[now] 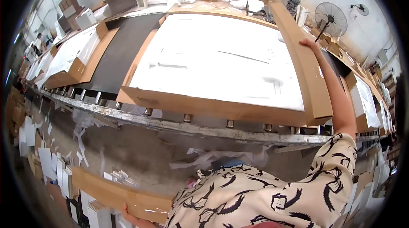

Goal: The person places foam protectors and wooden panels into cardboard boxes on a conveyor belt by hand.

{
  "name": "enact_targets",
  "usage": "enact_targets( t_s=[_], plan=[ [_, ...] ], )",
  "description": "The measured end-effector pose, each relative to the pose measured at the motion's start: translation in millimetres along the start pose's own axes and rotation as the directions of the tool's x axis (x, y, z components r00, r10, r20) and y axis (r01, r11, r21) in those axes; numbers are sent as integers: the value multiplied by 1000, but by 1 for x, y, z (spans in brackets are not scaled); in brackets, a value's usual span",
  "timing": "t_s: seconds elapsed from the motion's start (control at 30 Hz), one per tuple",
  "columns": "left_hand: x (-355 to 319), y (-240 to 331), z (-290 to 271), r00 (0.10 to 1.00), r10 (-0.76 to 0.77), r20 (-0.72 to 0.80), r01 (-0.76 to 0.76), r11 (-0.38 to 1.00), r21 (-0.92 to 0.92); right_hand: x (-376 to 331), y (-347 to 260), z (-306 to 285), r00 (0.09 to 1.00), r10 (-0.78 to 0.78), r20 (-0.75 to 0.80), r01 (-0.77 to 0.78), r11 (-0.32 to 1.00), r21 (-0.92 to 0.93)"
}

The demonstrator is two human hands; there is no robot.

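A large open cardboard box [204, 106] lies on the conveyor, filled with white foam sheeting [217, 57]. My right hand [307, 43] is stretched out and grips the box's raised right side flap [304, 66] near its upper edge. My left hand [130, 217] is down at the lower edge of the view, holding a long brown cardboard strip [115, 194] low over the floor, with only its fingers showing under the strip. My patterned cream sleeve fills the lower right.
A roller conveyor [191, 126] with a metal rail runs across the view. Another open box with white sheets [72, 60] sits at the left. Paper scraps and white pieces [47, 160] litter the floor. A standing fan [330, 19] stands at the right, with stacked boxes [366, 100] beside it.
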State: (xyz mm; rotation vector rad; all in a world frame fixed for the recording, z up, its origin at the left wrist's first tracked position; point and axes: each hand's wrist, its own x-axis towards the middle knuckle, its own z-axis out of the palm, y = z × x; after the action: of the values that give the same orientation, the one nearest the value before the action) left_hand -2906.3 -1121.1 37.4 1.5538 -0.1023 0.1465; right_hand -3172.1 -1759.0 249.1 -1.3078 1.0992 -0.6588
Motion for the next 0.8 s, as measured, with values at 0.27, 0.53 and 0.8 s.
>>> enact_targets(
  t_s=[0.27, 0.53, 0.8],
  plan=[
    [9, 18, 96, 952, -272, 139, 293, 942, -162, 124, 69, -71, 951, 47, -304, -99, 982, -159],
    [27, 41, 126, 889, -440, 124, 455, 825, -334, 155, 143, -64, 877, -261, -403, -347, 236, -908],
    [36, 56, 133, 815, -565, 130, 559, 705, -437, 172, 214, -90, 891, -372, -261, -236, 112, -965]
  ],
)
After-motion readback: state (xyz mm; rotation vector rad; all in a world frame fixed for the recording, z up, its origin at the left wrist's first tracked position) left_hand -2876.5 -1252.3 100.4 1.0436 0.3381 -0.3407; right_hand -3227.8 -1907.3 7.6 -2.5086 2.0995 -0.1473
